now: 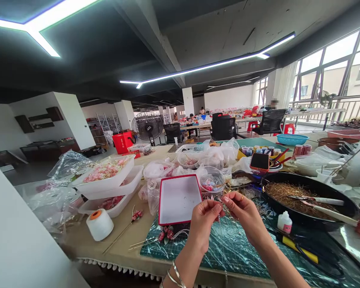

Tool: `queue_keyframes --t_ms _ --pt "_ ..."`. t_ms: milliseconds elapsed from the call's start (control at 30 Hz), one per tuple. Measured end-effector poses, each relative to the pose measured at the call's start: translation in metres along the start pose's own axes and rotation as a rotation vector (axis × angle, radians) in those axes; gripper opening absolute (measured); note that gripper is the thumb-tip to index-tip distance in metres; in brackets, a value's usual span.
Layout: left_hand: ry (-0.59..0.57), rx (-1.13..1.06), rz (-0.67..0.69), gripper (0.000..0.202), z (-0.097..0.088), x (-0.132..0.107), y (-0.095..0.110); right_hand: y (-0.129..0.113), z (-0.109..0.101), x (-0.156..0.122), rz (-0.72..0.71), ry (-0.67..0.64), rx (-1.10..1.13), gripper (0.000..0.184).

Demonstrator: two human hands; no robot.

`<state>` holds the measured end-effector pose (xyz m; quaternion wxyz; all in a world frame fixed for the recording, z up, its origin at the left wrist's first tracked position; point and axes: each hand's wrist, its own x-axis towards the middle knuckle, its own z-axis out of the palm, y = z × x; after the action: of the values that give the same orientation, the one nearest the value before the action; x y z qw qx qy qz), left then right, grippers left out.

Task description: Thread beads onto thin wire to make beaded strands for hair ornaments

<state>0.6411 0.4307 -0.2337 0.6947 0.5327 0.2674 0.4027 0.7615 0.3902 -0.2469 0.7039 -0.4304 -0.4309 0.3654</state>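
Close together above the green cutting mat [237, 250], my left hand [206, 218] and my right hand [241, 208] both pinch with thumb and fingertips. Something small and pinkish is between them, too small to name, and a thin strand seems to hang below. Just left of my left wrist lies a hairpin with dark pink flowers [166, 234], metal prongs and a beaded strand. Another flowered hairpin [136, 215] with a long stem rests further left on the tan cloth. Behind my left hand is a red-rimmed white tray [180, 198] with tiny specks inside.
A white thread cone [99, 225] and stacked white bins [105, 186] of pink flowers stand left. To the right are a black pan [312, 224] with golden wires and pliers, a small glue bottle [285, 222] and a yellow-handled tool [300, 249]. A clear bowl [212, 178] stands behind.
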Motion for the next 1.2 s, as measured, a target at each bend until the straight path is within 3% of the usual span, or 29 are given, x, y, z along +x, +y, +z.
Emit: queue_keyframes --t_ms 200,333,533,633,833,1200 --pt "-0.095 0.143 0.02 0.023 0.001 0.001 0.015 -0.015 0.001 0.01 -0.053 -0.1 -0.085 0.019" --pt "-0.133 0.176 0.071 0.021 0.003 0.006 0.027 -0.019 0.004 0.011 -0.062 -0.073 0.005 0.017" --pt "-0.004 0.147 0.168 0.017 0.004 0.019 0.032 -0.005 0.007 0.002 0.088 -0.101 0.228 0.025" --pt "0.046 0.15 0.188 0.016 0.006 0.025 0.032 -0.001 0.01 0.0 0.08 -0.153 0.232 0.022" --pt "-0.025 0.069 0.126 0.016 0.007 0.036 0.035 -0.003 0.012 0.004 0.064 -0.191 0.272 0.016" --pt "-0.134 0.03 0.11 0.013 0.005 0.056 0.069 0.02 0.005 -0.009 0.274 -0.269 0.459 0.018"
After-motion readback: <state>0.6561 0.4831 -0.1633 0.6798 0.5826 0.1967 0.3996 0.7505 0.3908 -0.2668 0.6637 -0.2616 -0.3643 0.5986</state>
